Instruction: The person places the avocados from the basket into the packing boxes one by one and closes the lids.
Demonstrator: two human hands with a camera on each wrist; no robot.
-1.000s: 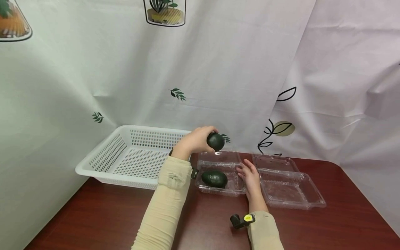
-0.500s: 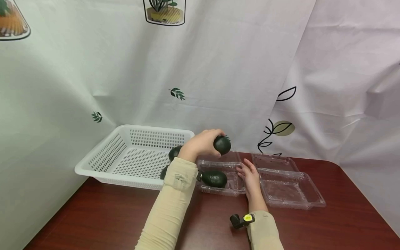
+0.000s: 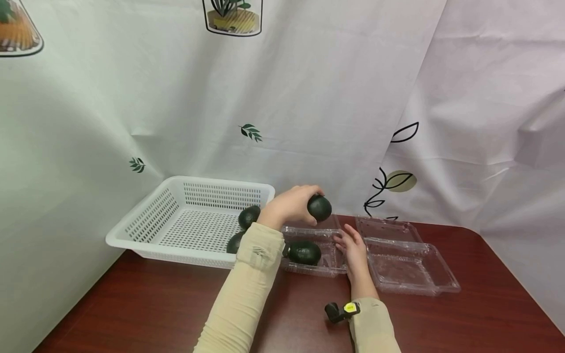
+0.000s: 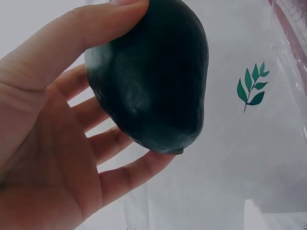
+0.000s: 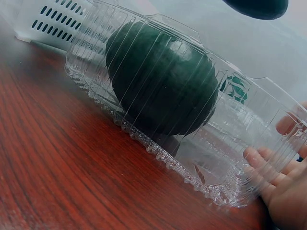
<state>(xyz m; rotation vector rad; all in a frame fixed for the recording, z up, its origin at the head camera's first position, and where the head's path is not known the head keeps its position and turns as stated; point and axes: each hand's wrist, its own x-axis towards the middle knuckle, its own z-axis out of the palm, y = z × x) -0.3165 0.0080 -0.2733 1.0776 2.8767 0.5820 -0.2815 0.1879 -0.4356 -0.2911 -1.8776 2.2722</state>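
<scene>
My left hand [image 3: 293, 203] grips a dark green avocado [image 3: 319, 208] in the air, above the back of a clear plastic clamshell container [image 3: 331, 269]. In the left wrist view the thumb lies across the upper part of the avocado [image 4: 153, 76], with the fingers behind it. A second avocado [image 3: 304, 253] lies on its side in the container's left part. My right hand [image 3: 354, 250] rests against the right end wall of that container, its fingers fairly straight. In the right wrist view the fingertips [image 5: 256, 158] touch the clear plastic.
A white perforated basket [image 3: 163, 248] stands at the left, with at least two avocados [image 3: 249, 217] at its right end, partly hidden by the left arm. Another clear clamshell container [image 3: 410, 289], lid folded back, lies right of my right hand. A patterned white cloth [image 3: 309, 98] hangs behind the brown table [image 3: 145, 304].
My left hand has carried its avocado rightward and slightly down, bringing avocados in the basket into sight. The right hand has stayed in place on the container.
</scene>
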